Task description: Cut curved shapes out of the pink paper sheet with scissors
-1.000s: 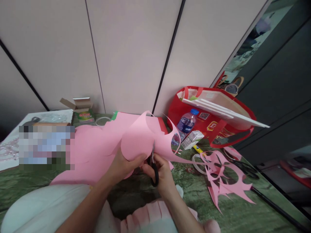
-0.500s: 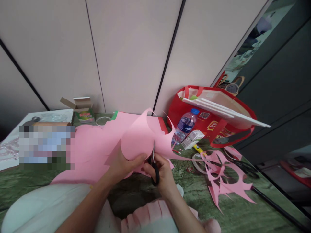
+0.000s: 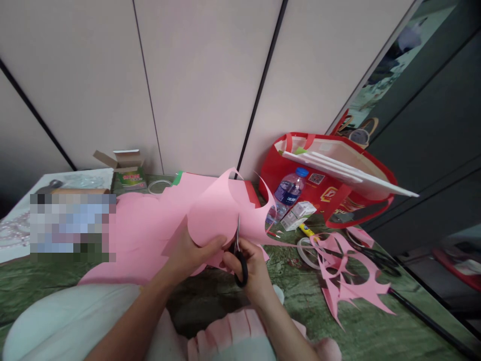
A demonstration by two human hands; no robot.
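A sheet of pink paper (image 3: 212,218) is pinched in my left hand (image 3: 191,255), with the thumb on top and the other fingers mostly hidden beneath. Black-handled scissors (image 3: 240,265) sit in my right hand (image 3: 255,271), fingers through the loops. Their blades point away from me and lie in the paper along the curved edge of a rounded shape. A thin offcut curls up at the far side of the sheet. Beneath and to the left lie more pink paper pieces (image 3: 139,220), partly overlapping.
Pink paper scraps (image 3: 341,260) lie on the right, near a roll of tape (image 3: 308,255) and a yellow glue stick (image 3: 307,230). Behind them stand a water bottle (image 3: 287,193), a small white box (image 3: 298,215) and a red bag (image 3: 319,175). An open green box (image 3: 130,175) is at back left.
Hardly anything differs. The scissors and my right hand have shifted very slightly, and the curled offcut has moved a little to the right.
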